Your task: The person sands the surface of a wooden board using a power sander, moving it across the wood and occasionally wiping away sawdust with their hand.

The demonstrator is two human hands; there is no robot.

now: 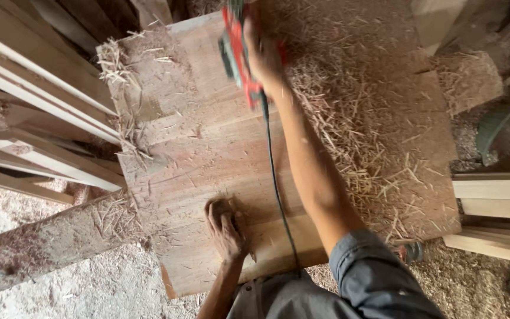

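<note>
With the right hand wrapped tight around the red-and-black electric hand planer at the far end of the broad pale wooden slab, steady passes look best kept flat while the left hand, fingers loosely curled and holding nothing, presses the near edge clear of the dark trailing power cord.

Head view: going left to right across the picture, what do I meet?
Stacked pale laths → left hand flat on the wide board → red power planer in the right hand → shavings pile → planks.

Bare plank ahead; cord and shavings crowd right.
</note>
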